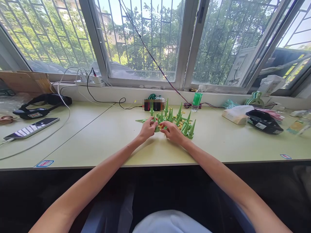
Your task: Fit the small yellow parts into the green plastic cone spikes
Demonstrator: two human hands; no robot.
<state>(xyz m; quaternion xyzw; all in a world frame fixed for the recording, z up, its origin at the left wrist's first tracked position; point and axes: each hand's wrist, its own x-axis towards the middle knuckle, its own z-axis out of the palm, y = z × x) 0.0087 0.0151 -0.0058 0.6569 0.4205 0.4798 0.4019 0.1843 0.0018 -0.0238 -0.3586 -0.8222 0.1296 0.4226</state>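
My left hand point(147, 128) is closed round an upright green plastic cone point(156, 128) with a wide ring-like base, held just at the table's surface. Close beside it, the fingers of my right hand point(173, 132) are bent in a pinch at a small yellow piece point(160, 127) against the cone; its exact shape is too small to tell. Several more green cones point(186, 127) stand or lie in a cluster behind and to the right of my hands. Small yellow pieces point(182, 112) are scattered among them, partly hidden by the cones.
Behind the cones a phone point(159, 105) leans near the sill, and a water bottle point(196, 99) stands to its right. A tissue pack point(236, 114) and a black headset point(263, 121) lie at right. Another phone point(31, 128), a strapped headset point(40, 105) and cables occupy the left.
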